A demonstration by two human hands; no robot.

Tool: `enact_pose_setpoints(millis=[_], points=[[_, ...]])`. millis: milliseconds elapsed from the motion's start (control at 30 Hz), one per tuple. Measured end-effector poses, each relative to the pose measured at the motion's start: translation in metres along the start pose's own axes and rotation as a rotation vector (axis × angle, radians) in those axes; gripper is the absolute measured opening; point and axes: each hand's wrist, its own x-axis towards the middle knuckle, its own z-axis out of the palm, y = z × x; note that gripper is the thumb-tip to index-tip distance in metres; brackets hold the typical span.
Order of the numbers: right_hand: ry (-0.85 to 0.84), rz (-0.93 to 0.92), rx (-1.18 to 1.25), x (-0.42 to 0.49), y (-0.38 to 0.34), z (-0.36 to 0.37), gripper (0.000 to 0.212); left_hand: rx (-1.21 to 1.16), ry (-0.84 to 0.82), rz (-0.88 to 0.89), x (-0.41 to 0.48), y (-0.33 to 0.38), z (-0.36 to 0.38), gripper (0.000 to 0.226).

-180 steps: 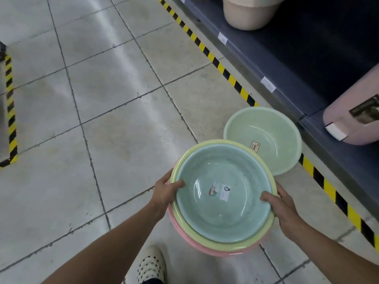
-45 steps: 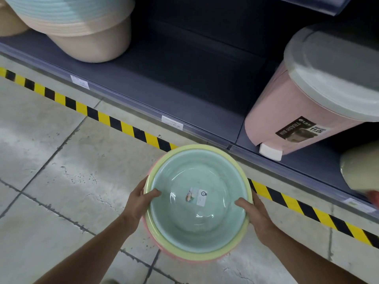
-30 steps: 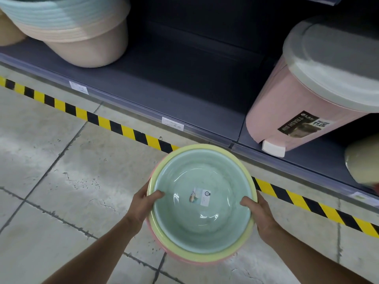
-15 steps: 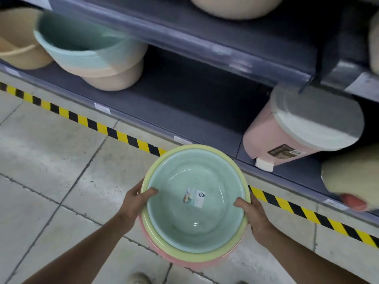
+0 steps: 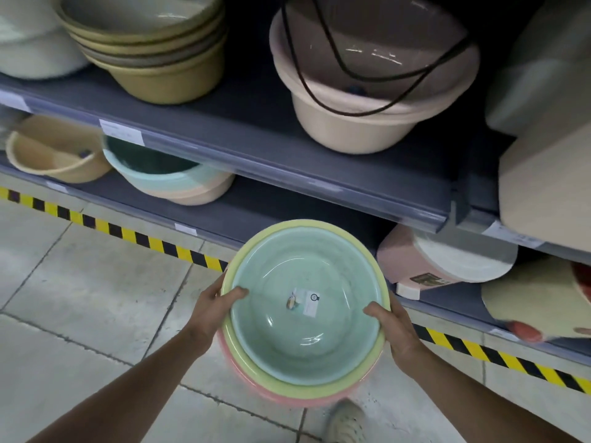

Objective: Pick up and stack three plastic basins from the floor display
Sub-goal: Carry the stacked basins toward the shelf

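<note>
- Because the three basins sit nested one inside another, a grip on opposite sides of the rims is enough to carry them all as one load, and that is how both hands are set.
- Left hand (image 5: 212, 310) is curled around the left edge of the stack, thumb hooked over the rim into the green basin (image 5: 307, 303), fingers hidden underneath.
- Right hand (image 5: 395, 327) mirrors it on the right edge, thumb lying over the rim, the rest of the fingers wrapped below out of sight; neither hand is spread wide, both are closed on the rims.
- Green basin lies innermost, with a small label (image 5: 303, 302) on its bottom; the yellow basin (image 5: 281, 383) rings it, and the pink basin (image 5: 287, 399) shows only as a thin edge underneath.
- Held level with the mouths up, the stack hangs in the air above the tiled floor (image 5: 96, 298), just in front of the striped tape (image 5: 134, 236) and the lowest shelf (image 5: 319, 183).
- Stacking looks finished; three are nested and lifted.
- Beyond, the shelves carry other tubs and a pink bin (image 5: 425, 266) lying on its side.
</note>
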Motion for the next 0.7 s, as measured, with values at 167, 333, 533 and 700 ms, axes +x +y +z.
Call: enact_pose_setpoints(millis=[167,333,533,700], points=[[-0.026,-0.036,0.003,0.028,-0.027,0.01,0.058,0.007,0.01,-0.004,0.028,0.019,0.002,0.045],[-0.02,-0.025,0.016,0.062,-0.03,0.02,0.04,0.015,0.014,-0.009,0.062,0.015,0.003,0.042],[-0.028,-0.053,0.018,0.106,-0.011,0.036,0.048,0.031,0.0,-0.042,0.112,0.003,-0.001,0.047],[0.024,-0.032,0.036,0.144,0.012,0.048,0.055,0.058,-0.058,-0.037,0.157,-0.003,0.0,0.043]])
